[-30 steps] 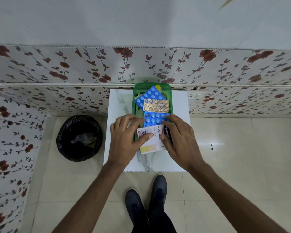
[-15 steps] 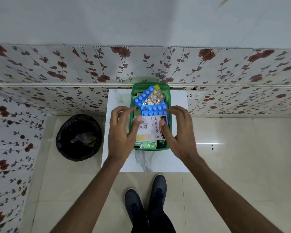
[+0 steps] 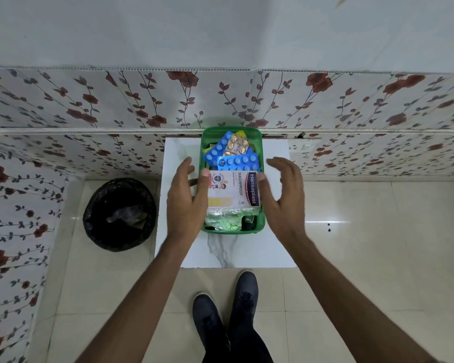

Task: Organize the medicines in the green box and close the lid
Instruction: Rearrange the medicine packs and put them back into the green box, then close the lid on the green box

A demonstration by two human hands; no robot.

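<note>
- Head view: you are standing at a white table (image 3: 274,158) set against a floral wall, with the green box (image 3: 205,142) sitting open on it.
- The box is lying at the table's middle, its far end near the wall.
- A Hansaplast pack (image 3: 233,188) is lying flat on top of the contents, in the near half of the box.
- Two blue blister strips (image 3: 237,162) are lying beyond the pack, overlapping each other; a gold strip (image 3: 237,146) is resting on them toward the far end.
- Silvery-green foil strips (image 3: 227,218) are showing under the pack at the near end.
- Your left hand (image 3: 188,197) is hovering at the box's left side, fingers spread, thumb tip touching the pack's left edge.
- Your right hand (image 3: 283,195) is hovering at the box's right side, fingers spread and gripping nothing, thumb lying by the pack's right edge.
- A black bin (image 3: 119,214) is standing on the floor left of the table.
- Your dark shoes (image 3: 226,305) are showing at the table's near edge.
</note>
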